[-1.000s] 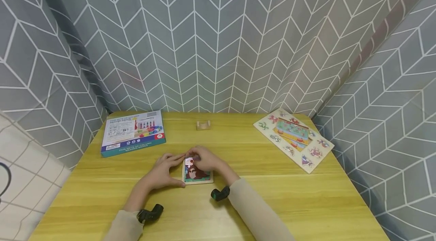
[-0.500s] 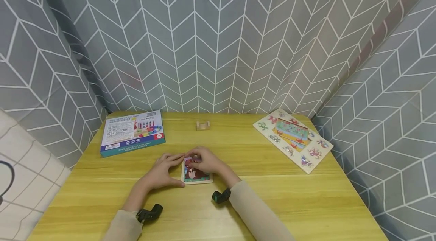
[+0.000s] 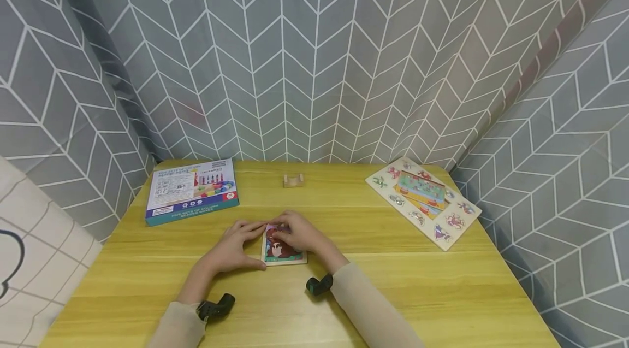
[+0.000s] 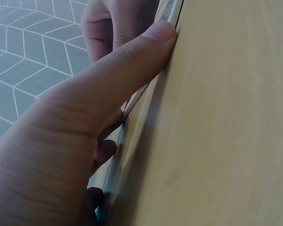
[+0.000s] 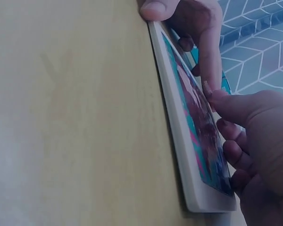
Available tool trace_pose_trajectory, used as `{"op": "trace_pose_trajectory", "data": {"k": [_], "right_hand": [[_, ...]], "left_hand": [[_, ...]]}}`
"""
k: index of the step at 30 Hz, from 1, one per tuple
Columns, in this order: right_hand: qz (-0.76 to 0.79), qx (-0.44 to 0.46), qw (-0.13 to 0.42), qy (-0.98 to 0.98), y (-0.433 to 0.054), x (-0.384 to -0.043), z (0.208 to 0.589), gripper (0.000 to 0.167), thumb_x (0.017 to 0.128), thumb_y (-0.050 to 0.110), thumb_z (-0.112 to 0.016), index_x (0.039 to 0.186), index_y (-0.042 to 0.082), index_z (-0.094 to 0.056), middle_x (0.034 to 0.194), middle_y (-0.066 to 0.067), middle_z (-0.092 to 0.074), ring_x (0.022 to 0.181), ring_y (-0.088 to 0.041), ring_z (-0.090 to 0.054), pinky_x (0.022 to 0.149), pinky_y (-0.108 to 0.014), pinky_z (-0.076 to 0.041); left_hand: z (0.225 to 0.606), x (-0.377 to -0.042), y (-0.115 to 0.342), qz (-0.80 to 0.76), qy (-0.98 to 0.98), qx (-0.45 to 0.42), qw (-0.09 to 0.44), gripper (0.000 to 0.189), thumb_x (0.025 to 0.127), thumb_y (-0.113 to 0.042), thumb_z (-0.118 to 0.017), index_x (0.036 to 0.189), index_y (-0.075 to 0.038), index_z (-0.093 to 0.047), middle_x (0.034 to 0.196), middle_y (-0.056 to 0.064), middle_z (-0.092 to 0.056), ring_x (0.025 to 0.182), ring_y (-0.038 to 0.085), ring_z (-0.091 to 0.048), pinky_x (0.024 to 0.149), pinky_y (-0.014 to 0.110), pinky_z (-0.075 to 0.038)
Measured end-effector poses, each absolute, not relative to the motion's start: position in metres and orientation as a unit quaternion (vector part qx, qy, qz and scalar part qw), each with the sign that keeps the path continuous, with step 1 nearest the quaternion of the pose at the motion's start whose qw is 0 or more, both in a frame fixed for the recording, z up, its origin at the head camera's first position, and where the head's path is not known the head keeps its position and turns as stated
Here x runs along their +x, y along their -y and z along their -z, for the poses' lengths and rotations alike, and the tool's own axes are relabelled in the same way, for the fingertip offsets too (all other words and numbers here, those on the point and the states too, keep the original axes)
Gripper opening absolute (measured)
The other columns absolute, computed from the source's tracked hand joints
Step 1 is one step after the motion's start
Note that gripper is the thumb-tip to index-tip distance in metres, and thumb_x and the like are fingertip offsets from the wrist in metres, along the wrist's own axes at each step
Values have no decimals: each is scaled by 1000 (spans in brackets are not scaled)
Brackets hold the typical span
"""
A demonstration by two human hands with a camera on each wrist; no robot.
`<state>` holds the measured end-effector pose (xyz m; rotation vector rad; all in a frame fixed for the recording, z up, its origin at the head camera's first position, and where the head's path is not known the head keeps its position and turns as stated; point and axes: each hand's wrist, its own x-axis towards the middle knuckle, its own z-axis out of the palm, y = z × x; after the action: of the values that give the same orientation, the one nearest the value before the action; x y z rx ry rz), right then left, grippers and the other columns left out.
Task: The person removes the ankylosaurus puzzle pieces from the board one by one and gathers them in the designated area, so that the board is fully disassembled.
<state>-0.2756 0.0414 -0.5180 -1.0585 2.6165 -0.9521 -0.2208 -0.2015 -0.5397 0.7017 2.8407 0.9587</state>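
A small wooden jigsaw puzzle (image 3: pixel 279 251) with a brown animal picture lies flat in front of me, its tray's pale rim (image 5: pixel 177 127) clear in the right wrist view. My left hand (image 3: pixel 235 249) holds the tray at its left side. Its thumb (image 4: pixel 127 61) is against the near edge and its index finger reaches the far-left corner. My right hand (image 3: pixel 301 233) is over the upper right of the picture, pinching a puzzle piece at the far-left corner, close to the left index fingertip. The piece is mostly hidden by the right thumb (image 5: pixel 236 106) and fingers.
A flat bead-toy box (image 3: pixel 191 190) lies at the back left of the wooden table (image 3: pixel 275 310). A small wooden block (image 3: pixel 293 181) with a hollow is at the back middle. On the right, a pale puzzle board (image 3: pixel 447 236) bears several coloured cards (image 3: pixel 422 192).
My right thumb has shifted a little over the picture's upper left, and the white glare on the piece there has gone. The left hand and the tray stay nearly still.
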Motion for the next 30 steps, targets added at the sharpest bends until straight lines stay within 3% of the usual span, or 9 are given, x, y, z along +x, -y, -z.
{"op": "trace_pose_trajectory", "data": {"k": [5,14,30], "right_hand": [[360,-326,63,-872,-53,-276,519,32,107,19,-66,134,3,-71,126,-11,-69,115,-23,-65,100,-35,-54],[368,-282,-18,-886,-106,-292,525,27,102,12,-72,127,1,-74,118,-13,-70,112,-30,-64,99,-47,-52],[326,-282,-16,-902,-125,-299,537,29,104,17,-70,130,5,-76,122,-16,-67,113,-33,-60,97,-50,-49]], "left_hand": [[540,-221,204,-322,-919,223,37,106,74,-61,-92,160,-15,-50,161,10,-48,132,31,-43,108,64,-42],[538,-221,211,-326,-921,210,42,105,75,-56,-93,161,-16,-49,164,9,-46,133,35,-40,108,66,-42],[539,-223,213,-325,-922,209,39,105,75,-56,-93,161,-17,-48,161,12,-47,135,37,-40,107,66,-43]]}}
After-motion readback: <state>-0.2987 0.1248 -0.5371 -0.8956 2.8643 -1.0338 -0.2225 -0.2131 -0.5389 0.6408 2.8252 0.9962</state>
